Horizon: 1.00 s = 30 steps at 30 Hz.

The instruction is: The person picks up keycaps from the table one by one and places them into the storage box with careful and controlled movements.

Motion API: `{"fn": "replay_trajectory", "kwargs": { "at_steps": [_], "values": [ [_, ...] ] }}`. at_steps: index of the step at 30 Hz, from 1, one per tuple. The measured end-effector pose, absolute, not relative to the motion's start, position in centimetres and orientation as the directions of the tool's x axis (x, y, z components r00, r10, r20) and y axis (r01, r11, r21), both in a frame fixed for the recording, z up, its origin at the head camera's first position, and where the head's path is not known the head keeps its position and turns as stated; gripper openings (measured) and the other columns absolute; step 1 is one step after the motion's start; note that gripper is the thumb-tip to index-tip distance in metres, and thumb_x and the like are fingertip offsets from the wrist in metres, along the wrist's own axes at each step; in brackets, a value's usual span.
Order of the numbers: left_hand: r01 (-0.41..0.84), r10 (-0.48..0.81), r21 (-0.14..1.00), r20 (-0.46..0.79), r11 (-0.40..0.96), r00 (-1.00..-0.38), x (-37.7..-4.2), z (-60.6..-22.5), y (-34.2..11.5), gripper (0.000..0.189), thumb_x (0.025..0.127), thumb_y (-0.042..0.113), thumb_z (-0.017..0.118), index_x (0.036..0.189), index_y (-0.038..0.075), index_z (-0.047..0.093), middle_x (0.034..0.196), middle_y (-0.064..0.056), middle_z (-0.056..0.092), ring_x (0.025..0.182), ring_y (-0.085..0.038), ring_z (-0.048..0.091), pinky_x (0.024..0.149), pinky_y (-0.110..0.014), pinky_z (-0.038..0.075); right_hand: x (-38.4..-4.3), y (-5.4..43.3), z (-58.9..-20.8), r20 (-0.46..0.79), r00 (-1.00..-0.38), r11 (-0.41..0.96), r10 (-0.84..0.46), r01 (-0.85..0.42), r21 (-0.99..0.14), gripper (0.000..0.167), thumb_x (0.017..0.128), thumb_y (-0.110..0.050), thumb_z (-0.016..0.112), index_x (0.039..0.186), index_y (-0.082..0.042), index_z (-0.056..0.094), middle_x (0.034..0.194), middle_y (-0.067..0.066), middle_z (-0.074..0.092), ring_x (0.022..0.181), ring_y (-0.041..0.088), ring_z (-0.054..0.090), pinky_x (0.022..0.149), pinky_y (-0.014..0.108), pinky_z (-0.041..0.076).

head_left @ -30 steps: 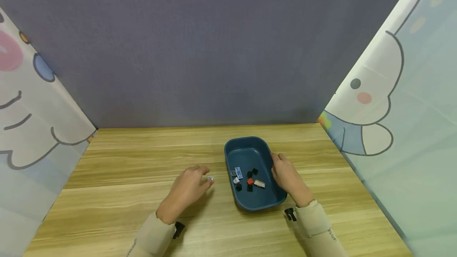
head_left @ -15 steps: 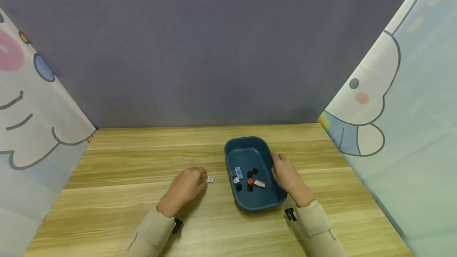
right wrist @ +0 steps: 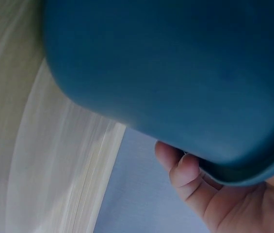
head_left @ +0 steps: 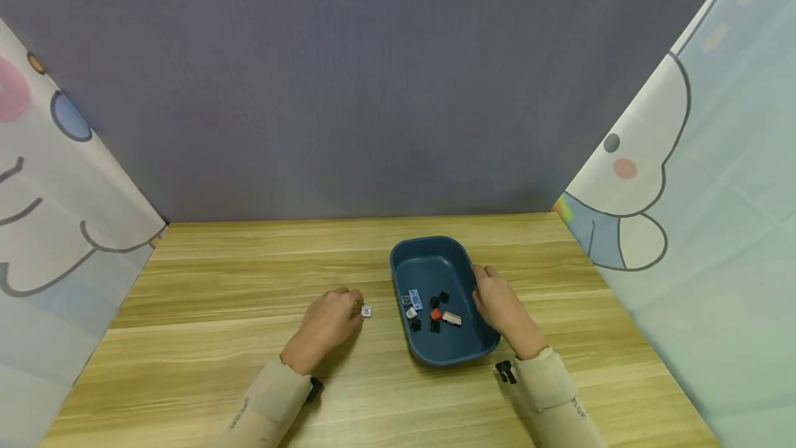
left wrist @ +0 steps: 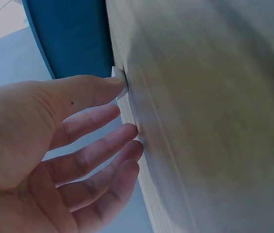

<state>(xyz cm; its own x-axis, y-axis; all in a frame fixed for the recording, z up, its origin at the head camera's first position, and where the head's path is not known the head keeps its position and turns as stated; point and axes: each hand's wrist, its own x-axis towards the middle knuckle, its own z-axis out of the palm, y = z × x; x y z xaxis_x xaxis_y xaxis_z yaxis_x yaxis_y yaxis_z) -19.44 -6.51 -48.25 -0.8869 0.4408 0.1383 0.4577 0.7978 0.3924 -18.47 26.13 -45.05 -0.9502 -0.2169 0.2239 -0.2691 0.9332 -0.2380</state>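
Observation:
My left hand [head_left: 332, 318] is low over the table beside a small white square piece [head_left: 367, 311] with a dark print. In the left wrist view its thumb reaches that white piece [left wrist: 120, 80], while the other fingers lie loosely bent and apart from the thumb. Whether the thumb presses on the piece or only touches it, I cannot tell. To the right stands a dark blue plastic bin [head_left: 432, 247]. My right hand [head_left: 502, 306] grips the bin's right rim; the right wrist view shows fingers curled at the bin wall [right wrist: 175, 87].
Several small pieces lie in the bin: black ones [head_left: 444, 296], a red one [head_left: 436, 314], a white one [head_left: 411, 312], a cream one [head_left: 452, 319] and a light blue printed strip [head_left: 415, 300]. A grey panel [head_left: 361, 88] rises behind the wooden table [head_left: 249, 254].
My left hand drew back left from the white piece, then came back to its left edge. The right hand and the bin have stayed in place.

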Motion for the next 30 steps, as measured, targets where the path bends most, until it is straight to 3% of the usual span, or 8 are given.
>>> {"fn": "replay_trajectory", "kwargs": {
  "at_steps": [23,30],
  "values": [
    [0.455,0.434,0.36,0.141,0.814,-0.89,-19.45,-48.19,-5.97,0.007,0.085,0.012,0.081,0.09,0.012,0.076,0.088,-0.006,0.066,0.074,-0.023,0.065,0.062,-0.038,0.056,-18.66,26.32,-45.17,0.221,-0.952,0.933,-0.214,-0.266,-0.243,0.043,0.089,0.006,0.067,0.128,0.017,0.053,0.106,0.029,0.058,0.091,0.04,0.064,0.071,0.045,0.057],
    [0.442,0.419,0.374,0.146,0.815,-0.896,-19.41,-48.27,-6.0,0.009,0.086,0.014,0.08,0.093,0.01,0.077,0.086,-0.004,0.066,0.074,-0.02,0.065,0.061,-0.035,0.055,-18.62,26.3,-45.17,0.215,-0.952,0.934,-0.216,-0.266,-0.238,0.043,0.089,0.006,0.068,0.128,0.017,0.054,0.106,0.029,0.059,0.089,0.039,0.064,0.07,0.044,0.058]
  ]
}}
